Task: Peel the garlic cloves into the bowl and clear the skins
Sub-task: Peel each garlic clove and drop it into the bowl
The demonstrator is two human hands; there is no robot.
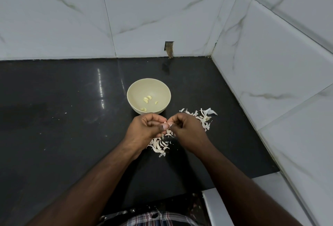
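At frame centre, the left hand [146,126] and right hand [183,126] each keep a pinching grip on one garlic clove [165,123], just below the bowl [134,89] of peeled cloves [147,99]; skins [159,145] litter the dark surface [63,117].

The room is evenly but rather dimly lit, cool and greyish. A vertical streak of glare lies on the glossy black countertop [54,117], left of the bowl [148,89], so a lamp sits somewhere above and behind. Shadows are soft: a faint one under the forearms, nothing hard-edged. The marble-look wall tiles [72,18] read pale blue-grey. Straight tile joints bow outward near the edges (the wide lens bends them). Focus is fair at centre; the checked cloth [153,218] at the bottom edge is smeared and soft.
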